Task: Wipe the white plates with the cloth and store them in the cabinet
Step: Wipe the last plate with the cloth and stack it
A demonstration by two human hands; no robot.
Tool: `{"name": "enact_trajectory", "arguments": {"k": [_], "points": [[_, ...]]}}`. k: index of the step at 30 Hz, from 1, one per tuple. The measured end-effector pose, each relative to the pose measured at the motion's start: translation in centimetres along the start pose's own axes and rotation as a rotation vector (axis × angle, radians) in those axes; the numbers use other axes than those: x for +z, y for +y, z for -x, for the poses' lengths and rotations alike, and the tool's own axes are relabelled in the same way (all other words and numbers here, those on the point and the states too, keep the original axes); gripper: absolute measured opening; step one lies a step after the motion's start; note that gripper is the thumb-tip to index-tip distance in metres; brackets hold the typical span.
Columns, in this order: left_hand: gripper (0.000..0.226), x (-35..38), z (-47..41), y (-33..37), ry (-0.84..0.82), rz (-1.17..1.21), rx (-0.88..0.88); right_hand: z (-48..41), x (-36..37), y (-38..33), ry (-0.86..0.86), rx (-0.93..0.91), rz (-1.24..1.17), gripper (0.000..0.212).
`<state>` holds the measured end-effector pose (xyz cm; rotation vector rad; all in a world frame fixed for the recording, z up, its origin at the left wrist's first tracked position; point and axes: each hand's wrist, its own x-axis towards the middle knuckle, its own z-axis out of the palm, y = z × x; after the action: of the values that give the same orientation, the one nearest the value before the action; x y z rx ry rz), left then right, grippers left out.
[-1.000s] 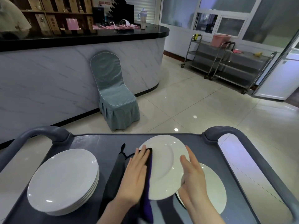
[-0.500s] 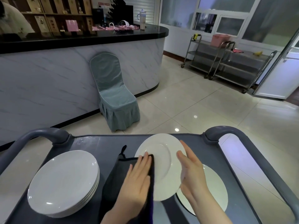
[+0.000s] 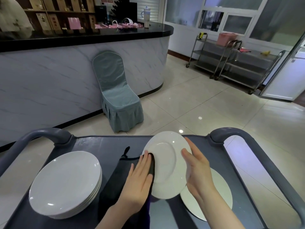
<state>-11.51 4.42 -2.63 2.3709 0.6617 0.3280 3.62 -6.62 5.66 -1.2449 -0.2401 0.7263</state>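
Right hand (image 3: 199, 172) grips one plate (image 3: 165, 164) – left hand (image 3: 140, 180) presses one cloth (image 3: 115, 179); one stack (image 3: 66, 182).

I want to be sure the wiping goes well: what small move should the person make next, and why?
Probably slide the left hand with the cloth rightward across the plate. The cloth covers only the plate's left edge, most of its face is bare, and the right hand holds the right rim to steady it.
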Motion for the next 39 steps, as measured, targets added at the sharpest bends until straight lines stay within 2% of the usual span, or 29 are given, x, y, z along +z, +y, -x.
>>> {"name": "enact_trajectory", "arguments": {"k": [2, 5, 9, 16, 18, 20, 22, 24, 26, 29, 32, 33, 35, 37, 39], "points": [[0.058, 0.0, -1.1, 2.0, 0.010, 0.008, -0.011, 0.2, 0.4, 0.6, -0.015, -0.006, -0.008, 0.037], [0.058, -0.3, -2.2, 5.8, 0.012, -0.022, 0.106, 0.2, 0.8, 1.3, 0.002, 0.033, -0.013, 0.036], [0.060, -0.7, -1.9, 6.4, -0.021, -0.066, 0.151, -0.3, 0.6, 1.6, 0.003, 0.053, 0.008, 0.039], [0.058, 1.5, 0.6, -0.8, -0.033, -0.008, -0.086, 0.3, 0.8, 1.1, 0.019, 0.037, 0.052, 0.041], [0.058, 0.2, 0.4, -2.3, -0.063, -0.030, -0.121, 0.5, 1.2, 1.0, 0.001, -0.015, 0.160, 0.042], [0.059, -1.6, 0.0, -2.9, -0.019, -0.007, -0.170, 0.5, 1.9, 1.1, -0.028, -0.114, 0.346, 0.044], [0.047, -3.9, -0.1, -2.7, 0.148, 0.236, -0.323, 0.6, 3.1, 1.4, -0.080, -0.235, 0.569, 0.047], [0.033, -6.4, 0.0, -1.8, 0.272, 0.693, -0.473, 1.2, 4.5, 1.8, -0.174, -0.362, 0.759, 0.048], [0.026, -8.6, 0.4, -1.0, 0.317, 1.052, -0.507, 1.9, 6.0, 2.4, -0.338, -0.489, 0.906, 0.050], [0.027, -11.1, 1.4, -0.8, 0.396, 1.225, -0.534, 2.5, 7.9, 4.4, -0.509, -0.750, 1.090, 0.057], [0.031, -12.5, 2.7, -1.8, 0.484, 1.182, -0.597, 2.7, 9.3, 7.9, -0.645, -0.931, 1.241, 0.067], [0.032, -12.8, 3.2, -2.4, 0.513, 1.175, -0.612, 2.8, 9.6, 8.9, -0.687, -0.954, 1.282, 0.067], [0.036, -13.2, 4.2, -3.8, 0.561, 1.213, -0.634, 2.7, 10.7, 9.5, -0.778, -0.897, 1.316, 0.055], [0.041, -13.5, 5.2, -5.5, 0.598, 1.250, -0.658, 2.5, 12.2, 9.3, -0.904, -0.735, 1.334, 0.048], [0.044, -13.8, 6.1, -7.6, 0.642, 1.259, -0.694, 1.9, 13.1, 9.7, -0.932, -0.552, 1.309, 0.056]]}}
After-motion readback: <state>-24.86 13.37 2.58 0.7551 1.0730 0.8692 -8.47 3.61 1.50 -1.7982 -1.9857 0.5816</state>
